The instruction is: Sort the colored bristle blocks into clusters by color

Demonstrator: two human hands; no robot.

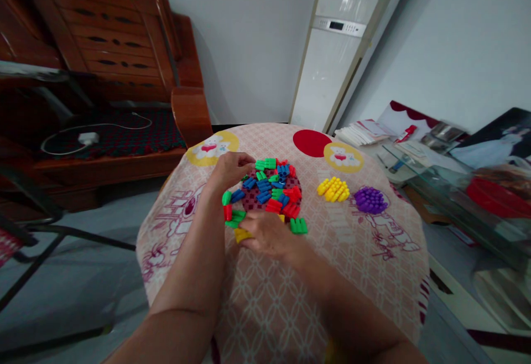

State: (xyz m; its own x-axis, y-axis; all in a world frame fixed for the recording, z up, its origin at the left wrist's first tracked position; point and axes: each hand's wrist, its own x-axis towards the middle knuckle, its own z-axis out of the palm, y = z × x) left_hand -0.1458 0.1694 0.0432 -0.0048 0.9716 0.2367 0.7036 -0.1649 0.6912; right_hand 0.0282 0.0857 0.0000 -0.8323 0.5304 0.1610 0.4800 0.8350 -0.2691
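A loose pile of plastic building blocks (264,186) in blue, green and red lies on the round table. My left hand (230,171) is at the pile's far left edge, fingers stretched toward a green block (265,164); the undersides of those fingers are hidden. At the near left edge, my right hand (265,233) has its thumb and fingers about a yellow block (241,235). A green block (235,218) lies against its fingertips. Left of that, a red block (228,212) touches another green piece. One more green block (298,225) sits right of my right hand.
Right of the pile are a yellow block cluster (333,189) and a purple cluster (370,200). A patterned cloth (332,264) covers the table. A wooden bench (112,48) stands at far left. A glass-topped stand (452,203) with papers and a red bowl is at right.
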